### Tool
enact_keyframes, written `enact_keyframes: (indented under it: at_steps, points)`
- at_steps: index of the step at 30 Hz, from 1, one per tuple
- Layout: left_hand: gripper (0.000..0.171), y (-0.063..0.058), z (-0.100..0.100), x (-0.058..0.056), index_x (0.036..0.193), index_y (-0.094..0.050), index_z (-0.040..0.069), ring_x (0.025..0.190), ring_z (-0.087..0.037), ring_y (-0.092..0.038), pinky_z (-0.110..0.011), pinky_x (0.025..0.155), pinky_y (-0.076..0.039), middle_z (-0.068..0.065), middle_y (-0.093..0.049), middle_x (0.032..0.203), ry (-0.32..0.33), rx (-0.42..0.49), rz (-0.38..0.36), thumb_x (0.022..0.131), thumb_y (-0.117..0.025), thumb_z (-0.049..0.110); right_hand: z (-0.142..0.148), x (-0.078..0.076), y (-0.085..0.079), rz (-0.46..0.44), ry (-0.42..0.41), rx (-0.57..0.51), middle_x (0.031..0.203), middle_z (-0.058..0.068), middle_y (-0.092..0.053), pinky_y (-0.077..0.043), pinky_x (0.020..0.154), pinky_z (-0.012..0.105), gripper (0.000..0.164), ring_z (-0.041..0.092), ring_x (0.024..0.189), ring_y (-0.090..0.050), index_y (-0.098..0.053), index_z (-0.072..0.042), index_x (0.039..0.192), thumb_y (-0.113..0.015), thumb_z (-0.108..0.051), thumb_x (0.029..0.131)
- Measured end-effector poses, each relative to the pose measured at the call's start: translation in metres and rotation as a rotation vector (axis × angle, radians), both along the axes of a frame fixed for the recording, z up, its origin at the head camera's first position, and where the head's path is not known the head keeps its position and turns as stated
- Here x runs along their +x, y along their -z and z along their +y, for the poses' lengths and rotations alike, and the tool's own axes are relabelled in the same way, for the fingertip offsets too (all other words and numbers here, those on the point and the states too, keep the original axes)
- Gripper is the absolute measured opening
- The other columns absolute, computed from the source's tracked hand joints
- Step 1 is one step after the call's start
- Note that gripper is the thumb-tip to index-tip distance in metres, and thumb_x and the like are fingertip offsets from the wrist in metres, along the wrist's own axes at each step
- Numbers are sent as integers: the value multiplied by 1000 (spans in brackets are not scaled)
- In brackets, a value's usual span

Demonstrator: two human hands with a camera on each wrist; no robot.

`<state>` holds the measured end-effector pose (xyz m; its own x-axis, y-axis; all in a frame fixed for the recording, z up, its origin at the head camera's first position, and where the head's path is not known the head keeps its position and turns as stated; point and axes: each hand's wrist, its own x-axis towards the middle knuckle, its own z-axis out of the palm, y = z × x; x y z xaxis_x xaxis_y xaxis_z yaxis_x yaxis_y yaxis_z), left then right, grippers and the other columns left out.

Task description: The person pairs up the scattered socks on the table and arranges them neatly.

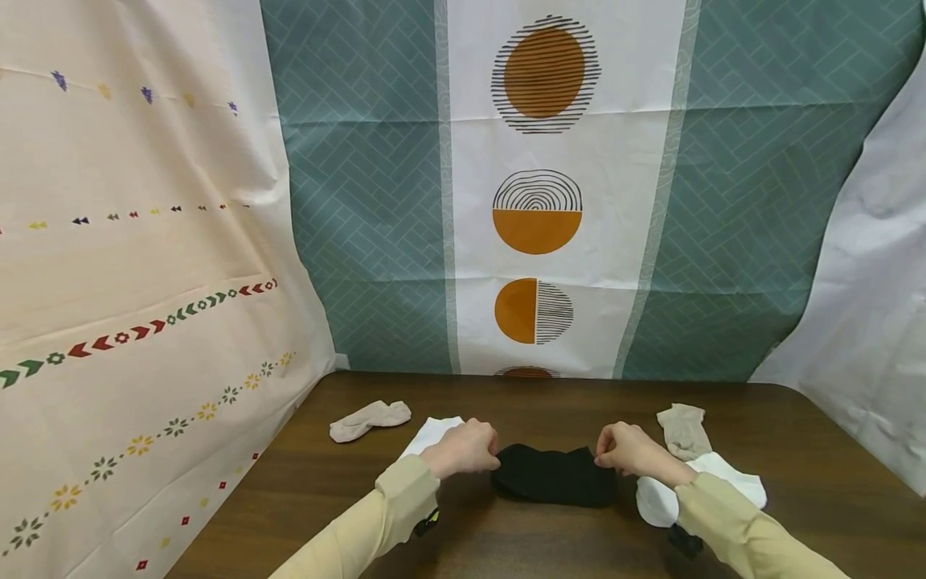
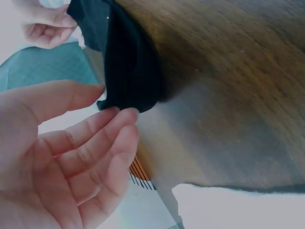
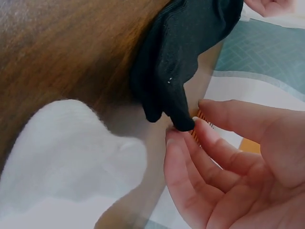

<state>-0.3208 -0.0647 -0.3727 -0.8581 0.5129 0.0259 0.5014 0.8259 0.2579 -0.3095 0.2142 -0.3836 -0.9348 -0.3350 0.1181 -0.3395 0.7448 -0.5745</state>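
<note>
Black socks (image 1: 555, 476), seemingly layered one on another, stretch sideways between both hands over the brown table. At their left end my left hand (image 1: 465, 448) pinches the edge between thumb and fingertips; the left wrist view shows the dark fabric (image 2: 131, 62) hanging from that pinch. My right hand (image 1: 637, 452) holds the opposite end by a corner. In the right wrist view that corner of the black fabric (image 3: 176, 62) narrows to a tip at the fingertips, with a second fold hanging beside it.
A beige sock (image 1: 370, 420) lies at the back left, and a white sock (image 1: 427, 437) is partly hidden behind the left hand. On the right are another beige sock (image 1: 683, 430) and white socks (image 1: 731, 480) beneath the right forearm. Patterned cloth (image 1: 542, 322) hangs behind the table.
</note>
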Motion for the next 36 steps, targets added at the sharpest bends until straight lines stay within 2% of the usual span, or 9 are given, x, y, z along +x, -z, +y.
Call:
enact_keyframes:
  at_steps: [3, 7, 11, 15, 23, 29, 36]
  points:
    - [13, -3, 3, -2, 71, -59, 13, 51, -8, -45, -24, 45, -38, 7, -48, 61, 11, 33, 31, 78, -68, 19, -1, -1, -2, 34, 3, -2, 60, -2, -51, -42, 43, 28, 16, 12, 45, -48, -55, -7, 71, -70, -2, 73]
    - [10, -5, 12, -2, 77, -59, 12, 57, -8, -45, -22, 49, -39, 7, -47, 67, 73, 57, 116, 81, -66, 18, -3, 0, -3, 77, -21, -21, 62, -3, -52, -42, 44, 28, 16, 12, 48, -48, -55, -7, 72, -69, -1, 72]
    - [9, -8, 23, 4, 77, -59, 14, 61, -7, -43, -20, 50, -37, 6, -44, 71, 135, 17, 198, 82, -65, 17, -8, 3, -2, 93, -55, -20, 63, -3, -52, -42, 43, 27, 16, 12, 50, -47, -55, -7, 72, -70, -1, 72]
    - [11, -7, 31, 10, 75, -57, 15, 60, -6, -41, -19, 49, -36, 7, -42, 71, 168, -28, 247, 82, -65, 17, -13, 6, -2, 100, -89, -11, 62, -3, -51, -41, 44, 27, 17, 12, 50, -46, -55, -7, 73, -71, -1, 73]
    - [13, -2, 39, 21, 72, -58, 15, 57, -5, -41, -17, 48, -35, 8, -42, 68, 218, -58, 213, 82, -65, 15, -19, 11, 0, 103, -107, 34, 61, -6, -50, -40, 49, 28, 18, 11, 53, -46, -55, -9, 73, -72, -1, 72]
    - [19, 3, 42, 28, 67, -54, 17, 56, -4, -40, -18, 47, -34, 9, -41, 66, 235, -104, 218, 81, -66, 18, -22, 17, 3, 111, -149, 74, 61, -7, -51, -40, 49, 27, 18, 8, 53, -46, -55, -9, 72, -72, -2, 72]
    - [20, 10, 44, 33, 65, -54, 16, 59, -5, -39, -20, 47, -34, 9, -41, 66, 245, -139, 210, 80, -66, 19, -26, 20, 6, 106, -133, 116, 59, -7, -49, -39, 48, 29, 19, 10, 52, -45, -56, -10, 71, -73, -2, 70]
